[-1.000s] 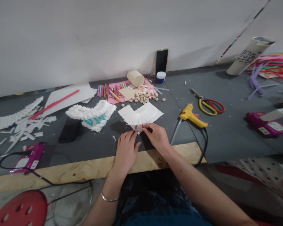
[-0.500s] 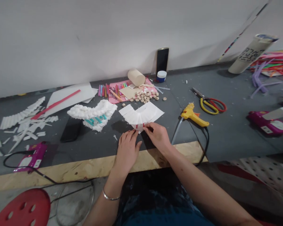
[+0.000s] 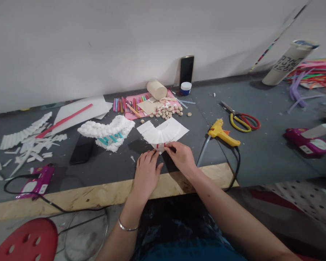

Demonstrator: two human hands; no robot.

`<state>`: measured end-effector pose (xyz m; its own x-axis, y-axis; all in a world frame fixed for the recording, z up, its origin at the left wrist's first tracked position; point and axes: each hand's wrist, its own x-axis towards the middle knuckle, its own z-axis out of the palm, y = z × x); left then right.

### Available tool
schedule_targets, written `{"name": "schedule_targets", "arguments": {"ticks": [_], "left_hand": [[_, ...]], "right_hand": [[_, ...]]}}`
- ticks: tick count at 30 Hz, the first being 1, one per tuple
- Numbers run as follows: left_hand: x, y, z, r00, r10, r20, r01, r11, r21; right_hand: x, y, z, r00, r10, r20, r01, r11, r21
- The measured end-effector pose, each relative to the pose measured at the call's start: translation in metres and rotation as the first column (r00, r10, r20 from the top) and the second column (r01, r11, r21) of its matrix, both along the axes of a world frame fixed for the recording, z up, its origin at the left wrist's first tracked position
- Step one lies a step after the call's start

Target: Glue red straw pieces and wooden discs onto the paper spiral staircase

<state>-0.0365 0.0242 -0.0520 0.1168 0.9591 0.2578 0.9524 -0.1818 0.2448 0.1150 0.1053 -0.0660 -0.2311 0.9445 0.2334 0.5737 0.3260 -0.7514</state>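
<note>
A white folded paper piece (image 3: 163, 131), curved like a collar, lies on the dark tabletop in front of me. Two small red strips (image 3: 157, 146) stand out near its lower edge. My right hand (image 3: 182, 156) is closed in a pinch at the right-hand strip, thumb and forefinger against the paper. My left hand (image 3: 148, 170) rests flat with fingers stretched out, its fingertips at the paper's lower edge. To the left sits a similar collar shape (image 3: 107, 128) covered in fluffy white bits, with teal strips across its middle.
A yellow glue gun (image 3: 224, 135) and scissors (image 3: 240, 121) lie to the right. Behind the paper are pistachio shells (image 3: 164, 111), crayons (image 3: 127, 104), a cardboard roll (image 3: 157, 90) and a propped phone (image 3: 187, 70). White scraps (image 3: 29, 139) and another phone (image 3: 81, 149) lie left.
</note>
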Motion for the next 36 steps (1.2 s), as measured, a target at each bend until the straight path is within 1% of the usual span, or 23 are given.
{"name": "schedule_targets", "arguments": {"ticks": [21, 36], "left_hand": [[0.0001, 0.0002, -0.0001, 1.000, 0.002, 0.000, -0.002, 1.000, -0.011], [0.0010, 0.0001, 0.0014, 1.000, 0.006, 0.004, -0.006, 1.000, -0.016]], "right_hand": [[-0.0003, 0.0001, 0.0002, 1.000, -0.006, -0.014, 0.006, 1.000, -0.001], [0.0020, 0.0016, -0.0009, 0.998, 0.032, -0.046, -0.031, 0.999, 0.037]]}}
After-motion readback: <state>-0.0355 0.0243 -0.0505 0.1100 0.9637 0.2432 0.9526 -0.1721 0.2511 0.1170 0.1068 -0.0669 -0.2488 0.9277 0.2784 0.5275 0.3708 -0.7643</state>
